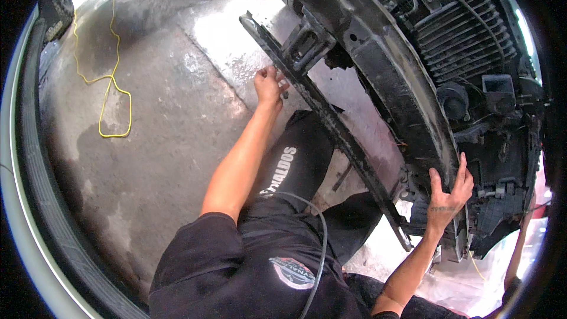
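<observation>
At your far left, a yellow cord (113, 76) lies in a loop on the grey floor (171, 124). Next comes your left hand (269, 87), with the fingers bent; I cannot tell if they pinch something or touch the edge beside them. Just to the right of these fingers is the narrow black bar (344, 134). Its long axis goes slantwise, from upper left down to lower right, passing above your legs. Your left hand is the nearer one to it, close to its upper part. Further right, the wide black beam (393, 56) curves in roughly the same direction. Your right hand (450, 196) lies on the lower end of this beam, thumb and fingers spread, not clenched. At upper right, behind the beam, there is a finned metal part (460, 38).
</observation>
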A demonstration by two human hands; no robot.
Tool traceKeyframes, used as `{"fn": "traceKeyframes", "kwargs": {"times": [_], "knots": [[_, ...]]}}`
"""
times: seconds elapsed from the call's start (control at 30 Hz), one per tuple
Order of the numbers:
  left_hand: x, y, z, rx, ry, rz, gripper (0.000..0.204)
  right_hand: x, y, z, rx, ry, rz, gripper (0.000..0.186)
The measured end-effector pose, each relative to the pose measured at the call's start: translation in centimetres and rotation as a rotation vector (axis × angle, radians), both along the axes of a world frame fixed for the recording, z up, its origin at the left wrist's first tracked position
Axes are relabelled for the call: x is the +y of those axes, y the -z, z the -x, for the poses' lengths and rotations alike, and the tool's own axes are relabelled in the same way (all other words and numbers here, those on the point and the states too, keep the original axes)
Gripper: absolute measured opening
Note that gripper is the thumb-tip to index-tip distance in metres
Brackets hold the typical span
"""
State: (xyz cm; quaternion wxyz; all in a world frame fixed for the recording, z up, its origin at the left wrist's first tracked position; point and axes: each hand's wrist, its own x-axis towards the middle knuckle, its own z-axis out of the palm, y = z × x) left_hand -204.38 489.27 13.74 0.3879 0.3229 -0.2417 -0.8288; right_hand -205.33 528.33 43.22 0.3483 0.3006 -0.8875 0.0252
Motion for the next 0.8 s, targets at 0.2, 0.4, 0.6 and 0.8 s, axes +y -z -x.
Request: {"fn": "traceKeyframes", "kwargs": {"times": [0.2, 0.4, 0.6, 0.8], "knots": [[-0.1, 1.7, 0.6, 0.145, 0.079, -0.194, 0.034, -0.1, 0.0, 0.2, -0.010, -0.009, 0.003, 0.075], [0.6, 0.1, 0.3, 0.125, 0.042, -0.201, 0.037, 0.1, -0.3, 0.5, -0.041, -0.040, 0.095, 0.071], [0.1, -0.2, -0.7, 0.180, 0.100, -0.159, 0.044, 0.0, -0.7, 0.7, -0.110, -0.032, 0.137, 0.067], [0.6, -0.6, -1.2, 0.152, 0.083, -0.133, 0.045, -0.1, -0.7, 0.9, -0.124, -0.058, 0.152, 0.067]]}}
